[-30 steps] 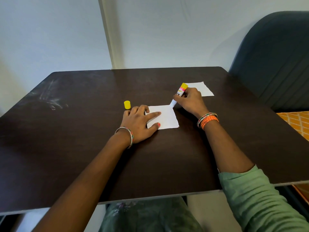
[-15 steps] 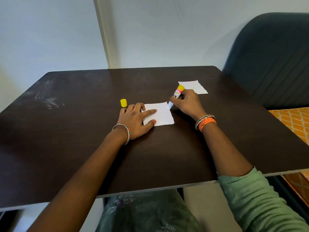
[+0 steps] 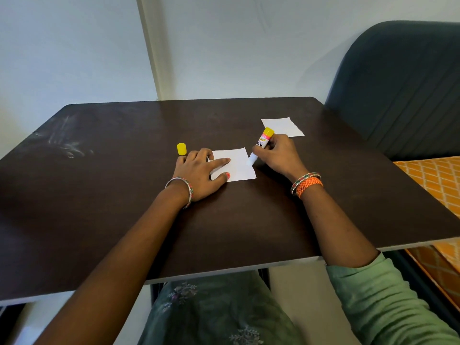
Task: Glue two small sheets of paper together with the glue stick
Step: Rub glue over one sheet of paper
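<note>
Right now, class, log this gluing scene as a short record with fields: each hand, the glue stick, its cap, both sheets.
left hand: flat, pinning the near paper sheet
right hand: gripping the glue stick
glue stick: uncapped, tilted, white tip on the near sheet's right edge
yellow cap: upright on the dark table, beside the left hand
second paper sheet: lying apart, beyond the right hand

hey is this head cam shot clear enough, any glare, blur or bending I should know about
Head view: sharp overall, hands and glue stick unblurred; soft even light, faint shadows under the hands; pale sheen and smudges on the table at far left; wide-angle bending curves the table edges; the white glue tip nearly blends into the near paper.
</note>
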